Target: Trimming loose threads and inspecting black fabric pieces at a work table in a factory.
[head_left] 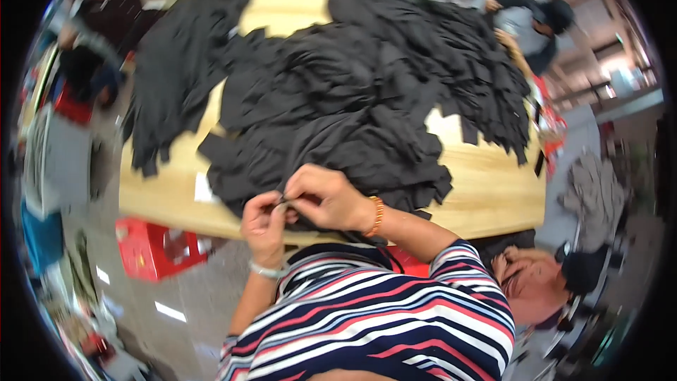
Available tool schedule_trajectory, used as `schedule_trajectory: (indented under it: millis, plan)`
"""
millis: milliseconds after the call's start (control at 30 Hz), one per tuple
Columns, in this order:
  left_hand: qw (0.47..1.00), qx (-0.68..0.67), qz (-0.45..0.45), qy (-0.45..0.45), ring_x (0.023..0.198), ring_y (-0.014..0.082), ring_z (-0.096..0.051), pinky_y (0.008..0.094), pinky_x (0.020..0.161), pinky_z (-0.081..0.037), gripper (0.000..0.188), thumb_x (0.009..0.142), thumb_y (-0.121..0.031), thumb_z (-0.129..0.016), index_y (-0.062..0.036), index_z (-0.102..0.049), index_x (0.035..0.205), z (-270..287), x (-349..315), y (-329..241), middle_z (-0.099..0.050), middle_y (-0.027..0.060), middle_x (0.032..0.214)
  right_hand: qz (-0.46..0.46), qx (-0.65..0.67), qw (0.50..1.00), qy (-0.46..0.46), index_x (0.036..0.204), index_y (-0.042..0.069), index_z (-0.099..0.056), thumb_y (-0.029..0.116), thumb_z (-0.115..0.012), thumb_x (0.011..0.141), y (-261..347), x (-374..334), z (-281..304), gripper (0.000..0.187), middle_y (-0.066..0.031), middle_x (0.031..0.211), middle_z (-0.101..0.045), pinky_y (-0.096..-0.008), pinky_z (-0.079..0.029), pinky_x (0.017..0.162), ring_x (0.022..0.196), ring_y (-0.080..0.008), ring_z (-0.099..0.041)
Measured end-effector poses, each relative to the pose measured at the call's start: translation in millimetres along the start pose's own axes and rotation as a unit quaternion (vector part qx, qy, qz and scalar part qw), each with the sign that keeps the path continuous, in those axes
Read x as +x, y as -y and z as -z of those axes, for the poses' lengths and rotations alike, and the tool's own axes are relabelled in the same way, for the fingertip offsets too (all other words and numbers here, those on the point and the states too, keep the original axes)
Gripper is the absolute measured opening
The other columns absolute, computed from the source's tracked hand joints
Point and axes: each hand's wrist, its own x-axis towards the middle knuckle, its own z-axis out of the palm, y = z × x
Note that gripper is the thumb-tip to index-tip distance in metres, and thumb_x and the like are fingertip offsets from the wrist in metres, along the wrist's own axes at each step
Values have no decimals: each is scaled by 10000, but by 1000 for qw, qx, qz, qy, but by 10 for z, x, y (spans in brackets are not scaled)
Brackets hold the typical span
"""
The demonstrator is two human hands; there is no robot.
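Cloth: a small piece of soft, matte black fabric [285,201] sits at the near edge of the desk, pinched between both hands, right against the big pile.
Left hand: [264,222] fingers curled shut on the cloth's edge, thumb and forefinger pressed together; a pale, thin band circles the wrist.
Right hand: [326,194] fingers closed on the same cloth from above, meeting the left fingertips; an orange beaded bracelet [377,216] rings the wrist.
Pile: a broad heap of black cut pieces [367,92], limp and crumpled, with jagged rectangular ends hanging over the desk's edges.
Desk: [486,183] smooth pale wood, flat top, bare at the near right.
Sleeves: knit top [381,317] striped in navy, white and red.
Crate: red plastic, boxy [159,247], on the glossy grey floor under the desk's near left.
Others: a person in a dark top [529,21] at the far right of the desk; another [99,7] at the far left, blurred.
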Motion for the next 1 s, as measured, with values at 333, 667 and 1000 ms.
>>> schedule_trajectory:
  millis: [333,667,1000]
  plan:
    - [990,22,25,140,650,85,-506,186,539,-399,80,898,-55,-603,-58,-546,955,167,196,9,-561,58,961,9,63,998,-30,754,7,-587,-14,-663,720,-61,-127,40,86,-121,751,-573,-347,-466,603,696,-275,-593]
    - [972,149,-111,143,701,70,-484,184,623,-411,47,936,-40,-558,-23,-515,948,-89,189,-29,-562,60,985,-28,-38,992,-114,737,12,-522,-4,-636,684,127,-211,4,126,-137,785,-545,-373,-466,615,718,-326,-582]
    - [975,146,-120,115,988,178,-578,294,903,-449,261,893,8,-600,23,-514,1139,-293,92,-3,-592,96,1089,54,-159,980,-110,772,19,-538,44,-634,715,111,-250,-2,114,-116,796,-536,-383,-478,596,701,-316,-579]
